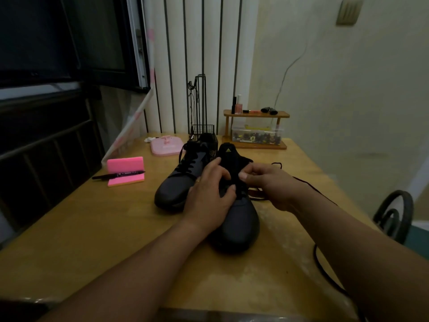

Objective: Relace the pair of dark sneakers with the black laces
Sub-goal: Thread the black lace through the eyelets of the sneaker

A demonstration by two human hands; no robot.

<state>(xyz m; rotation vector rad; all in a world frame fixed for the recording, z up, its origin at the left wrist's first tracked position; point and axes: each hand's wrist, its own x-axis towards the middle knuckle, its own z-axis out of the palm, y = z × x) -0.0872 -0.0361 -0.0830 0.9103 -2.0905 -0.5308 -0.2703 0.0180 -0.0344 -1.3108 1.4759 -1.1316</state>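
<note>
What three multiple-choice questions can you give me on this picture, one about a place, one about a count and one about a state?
1. Where does the marker lie?
A. On the pink block
B. In the wire basket
C. On the wooden shelf

2. How many sneakers stand on the table?
A. One
B. Two
C. Three

3. The far sneaker is
A. laced
B. without a lace
C. upside down

Answers:
1 A, it rests on the block's front ledge.
2 B, the far one and the near sneaker beside it.
3 A, its lace crosses up the front.
</note>
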